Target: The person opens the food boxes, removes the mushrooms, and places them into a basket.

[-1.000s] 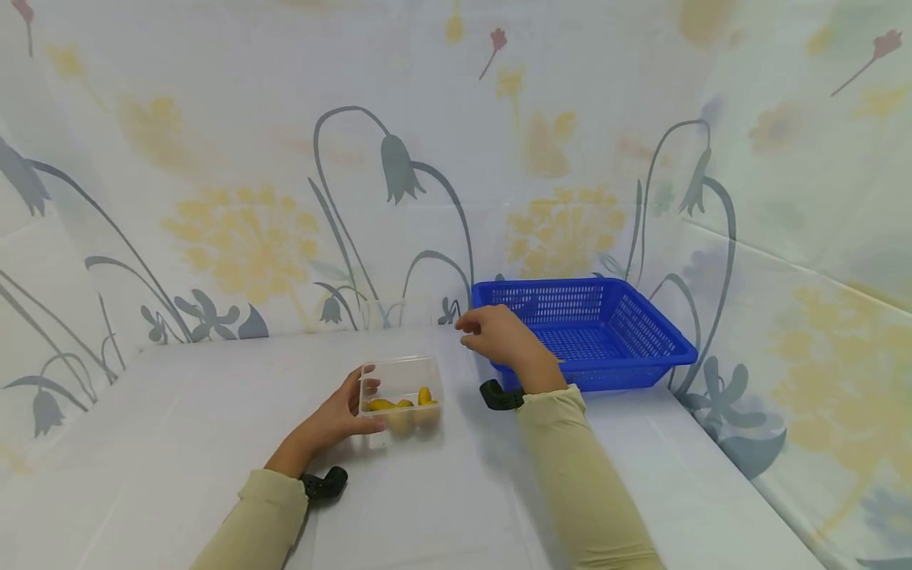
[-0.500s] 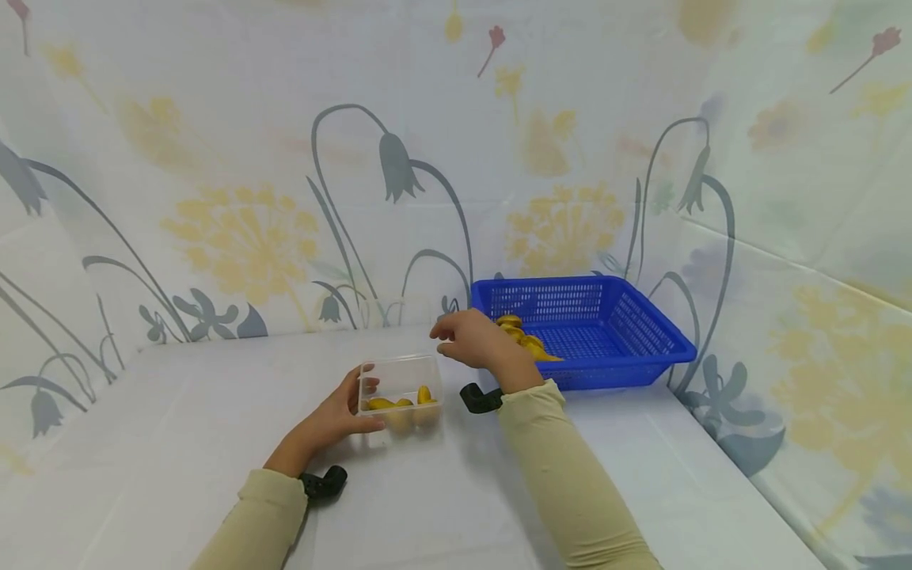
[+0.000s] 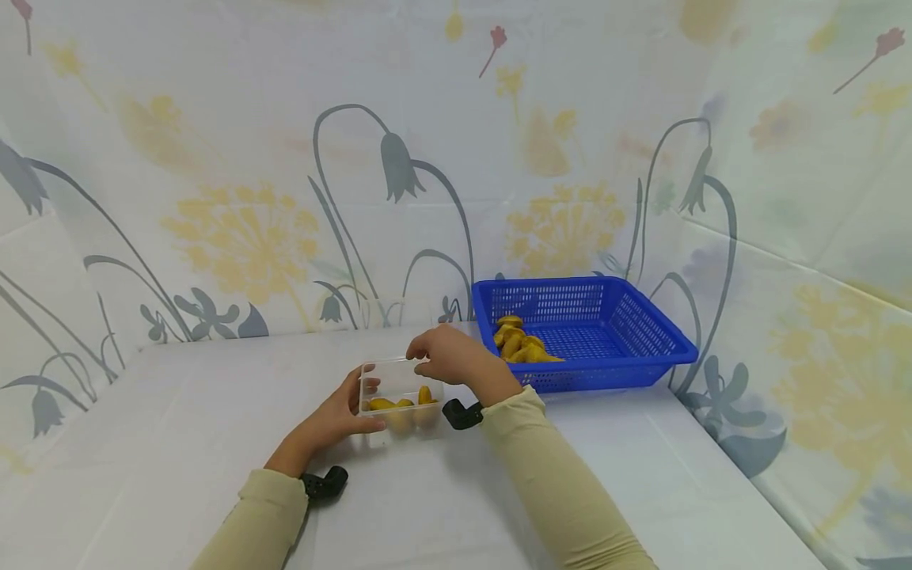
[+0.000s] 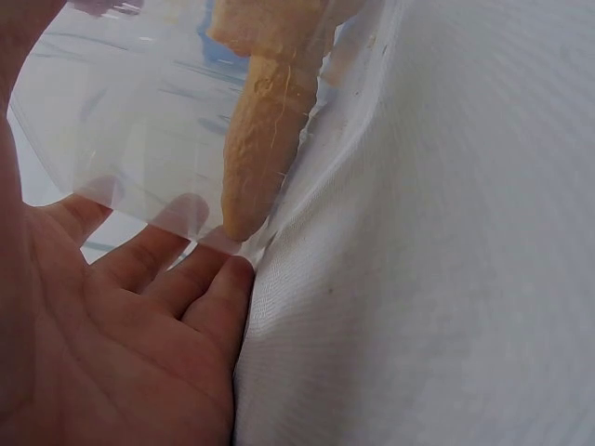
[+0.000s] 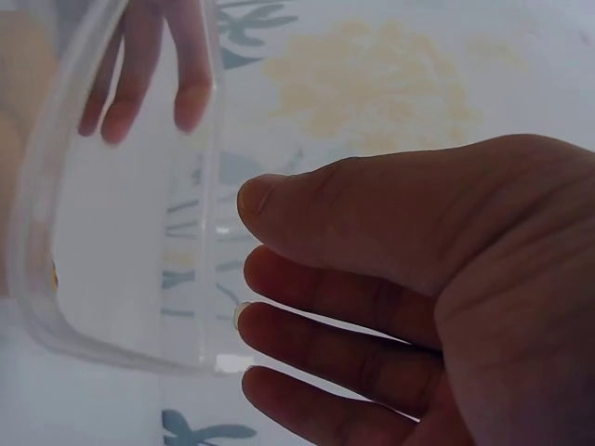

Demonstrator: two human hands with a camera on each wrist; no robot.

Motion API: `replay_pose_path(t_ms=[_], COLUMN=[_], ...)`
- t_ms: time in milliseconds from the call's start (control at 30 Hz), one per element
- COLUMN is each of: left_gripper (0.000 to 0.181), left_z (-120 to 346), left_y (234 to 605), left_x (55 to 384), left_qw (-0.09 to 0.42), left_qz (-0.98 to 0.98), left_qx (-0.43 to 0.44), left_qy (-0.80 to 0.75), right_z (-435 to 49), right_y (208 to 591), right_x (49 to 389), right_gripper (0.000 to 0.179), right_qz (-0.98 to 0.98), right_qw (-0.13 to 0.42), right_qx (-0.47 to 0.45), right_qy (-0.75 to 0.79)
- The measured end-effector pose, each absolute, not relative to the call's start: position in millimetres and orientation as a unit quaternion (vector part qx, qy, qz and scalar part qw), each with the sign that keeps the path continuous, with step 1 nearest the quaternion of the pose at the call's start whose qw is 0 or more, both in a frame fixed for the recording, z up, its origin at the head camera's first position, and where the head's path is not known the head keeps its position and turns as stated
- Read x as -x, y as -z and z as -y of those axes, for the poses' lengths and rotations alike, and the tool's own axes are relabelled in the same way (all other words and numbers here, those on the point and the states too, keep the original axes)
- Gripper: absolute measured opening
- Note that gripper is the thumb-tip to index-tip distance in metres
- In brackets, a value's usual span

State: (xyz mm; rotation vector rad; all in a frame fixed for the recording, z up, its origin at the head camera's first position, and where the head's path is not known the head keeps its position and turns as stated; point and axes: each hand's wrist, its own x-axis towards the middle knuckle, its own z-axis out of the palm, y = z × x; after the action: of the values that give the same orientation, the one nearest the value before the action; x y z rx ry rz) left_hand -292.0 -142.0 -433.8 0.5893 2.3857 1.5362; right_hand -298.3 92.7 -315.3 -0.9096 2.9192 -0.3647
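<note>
My left hand (image 3: 335,416) grips the left side of a clear plastic container (image 3: 402,364), thumb at the near side and fingers at the far side. Inside the container lie several knobby yellow-brown pieces that look like ginger root (image 3: 399,405); through the wall, the left wrist view shows one ginger piece (image 4: 265,149) close up. Over the container's far right corner hovers my right hand (image 3: 452,356), fingers loosely extended and holding nothing. In the right wrist view, its fingertips (image 5: 265,200) are beside the container rim (image 5: 209,242).
A blue perforated plastic basket (image 3: 627,376) stands at the back right, with several more ginger pieces (image 3: 523,346) at its left end. White cloth (image 3: 214,443) covers the table. A flower-printed sheet (image 3: 271,142) hangs behind and at the right.
My right hand has moved left and slightly down from the basket's left edge to the container, uncovering the ginger in the basket. The left hand and container have stayed put.
</note>
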Motion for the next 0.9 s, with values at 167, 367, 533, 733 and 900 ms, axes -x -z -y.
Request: replay_pose_path(t_ms=[167,367,533,733,900], left_gripper=[0.103,0.103,0.103,0.102,0.102], left_z=[142,143,143,143,144], left_y=[434,434,434,434,434], left_x=[292,293,292,291,292], left_qw=[0.122,0.123,0.121,0.120,0.119], left_qz=[-0.816,-0.818,-0.815,-0.812,-0.814], left_qx=[-0.206,-0.202,-0.205,-0.205,-0.210], left_qy=[-0.526,-0.525,-0.529,-0.534,-0.528], right_z=[-87,-80,-73,-64,-60], right_y=[320,323,326,329,331], right_x=[297,296,295,297,300], right_gripper=[0.025,0.025,0.028,0.032,0.032], right_qz=[-0.945,-0.941,-0.941,-0.943,-0.942], right_qw=[0.050,0.073,0.101,0.120,0.136], right_qx=[0.300,0.306,0.300,0.292,0.289], right_qy=[0.120,0.125,0.123,0.105,0.102])
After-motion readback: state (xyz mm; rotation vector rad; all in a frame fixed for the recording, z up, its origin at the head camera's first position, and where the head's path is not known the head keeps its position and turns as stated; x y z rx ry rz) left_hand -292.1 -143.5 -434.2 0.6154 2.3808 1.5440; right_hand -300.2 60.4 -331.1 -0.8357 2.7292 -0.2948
